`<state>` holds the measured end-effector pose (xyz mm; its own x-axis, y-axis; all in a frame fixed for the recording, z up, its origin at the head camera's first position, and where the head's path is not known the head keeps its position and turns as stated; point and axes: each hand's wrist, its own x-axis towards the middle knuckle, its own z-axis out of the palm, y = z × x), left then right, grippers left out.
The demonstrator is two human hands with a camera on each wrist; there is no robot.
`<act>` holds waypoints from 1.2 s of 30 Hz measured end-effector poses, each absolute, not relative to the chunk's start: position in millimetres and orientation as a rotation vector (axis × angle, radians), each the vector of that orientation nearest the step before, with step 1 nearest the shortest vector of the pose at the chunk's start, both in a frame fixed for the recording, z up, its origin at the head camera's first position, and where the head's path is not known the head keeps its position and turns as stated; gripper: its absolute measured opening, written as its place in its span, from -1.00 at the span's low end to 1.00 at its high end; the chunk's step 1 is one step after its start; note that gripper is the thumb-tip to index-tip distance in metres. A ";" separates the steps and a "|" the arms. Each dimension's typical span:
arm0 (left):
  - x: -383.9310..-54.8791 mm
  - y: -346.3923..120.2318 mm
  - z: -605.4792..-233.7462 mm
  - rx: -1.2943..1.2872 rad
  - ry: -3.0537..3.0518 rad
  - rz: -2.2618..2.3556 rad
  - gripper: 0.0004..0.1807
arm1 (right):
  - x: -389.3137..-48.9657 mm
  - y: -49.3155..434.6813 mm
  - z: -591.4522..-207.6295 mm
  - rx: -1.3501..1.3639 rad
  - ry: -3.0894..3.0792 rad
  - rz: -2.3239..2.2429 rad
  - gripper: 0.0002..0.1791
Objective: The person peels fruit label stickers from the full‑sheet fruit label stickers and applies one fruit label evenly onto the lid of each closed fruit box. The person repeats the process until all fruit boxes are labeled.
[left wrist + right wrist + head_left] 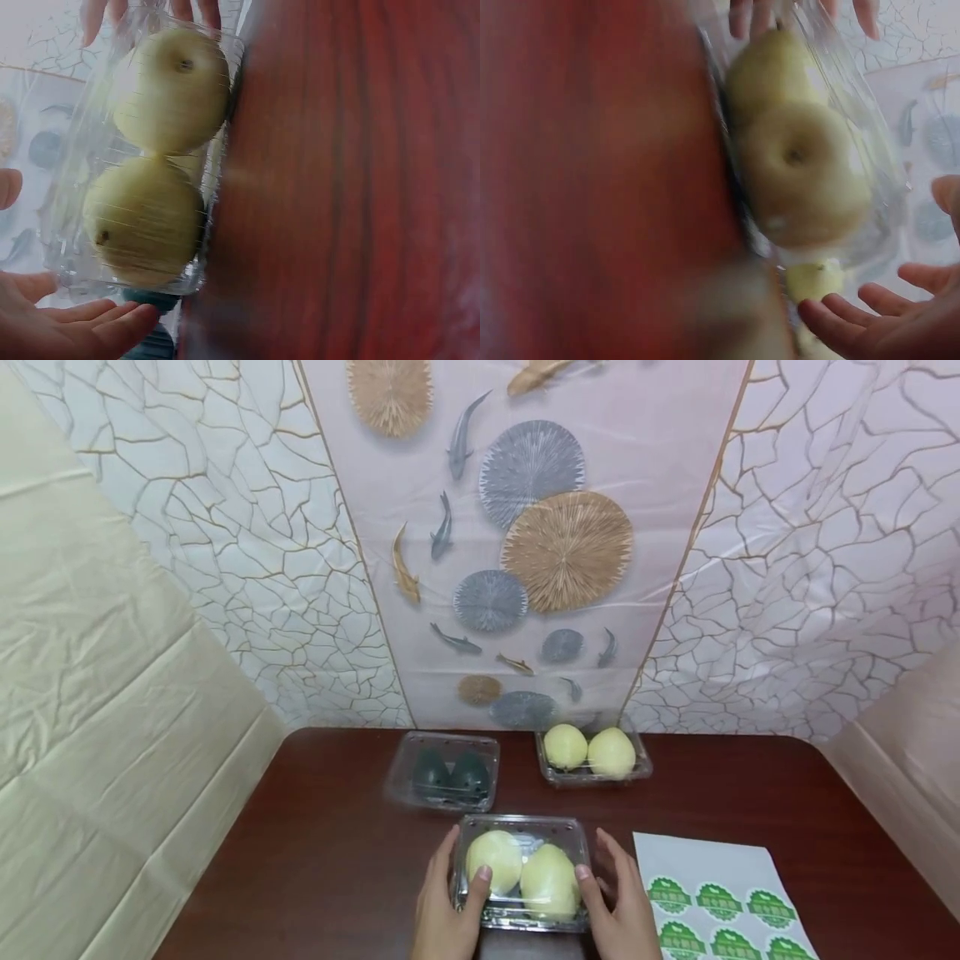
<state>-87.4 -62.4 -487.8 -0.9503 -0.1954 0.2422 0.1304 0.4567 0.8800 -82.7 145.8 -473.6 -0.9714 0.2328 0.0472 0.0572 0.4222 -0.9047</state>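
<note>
A clear plastic clamshell box with two pale yellow-green pears inside sits near the front of the dark table, its lid down. My left hand is at its left end, thumb over the lid in the head view and fingers loosely extended along the side. At the opposite end is my right hand, its thumb tip overlapping the box edge and its fingers spread a little outward. Both wrist views show relaxed fingers close to the box ends, not wrapped around it.
Behind, on the left, stands a clear box with two dark green fruits. Another box with two pears is at the back right. A white sheet of green round stickers lies to the right. Patterned cloth hangs behind the table.
</note>
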 end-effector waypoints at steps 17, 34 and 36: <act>-86.7 -46.9 -497.6 0.092 -2.309 -1.753 -0.28 | -76.8 161.5 -494.8 -0.197 -2.228 2.015 -0.40; -80.5 -45.0 -504.8 0.119 -2.142 -1.894 -0.28 | -71.3 150.9 -502.6 -0.134 -2.188 2.026 -0.40; -81.8 -48.1 -503.1 0.146 -2.177 -1.876 -0.28 | -72.8 146.9 -503.6 -0.132 -2.161 2.032 -0.40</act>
<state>-81.8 -48.1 -503.1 -0.9603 -0.2456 0.1324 0.0947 0.1598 0.9826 -72.8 146.9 -503.6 -0.9813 0.1814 0.0644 -0.0530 0.0666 -0.9964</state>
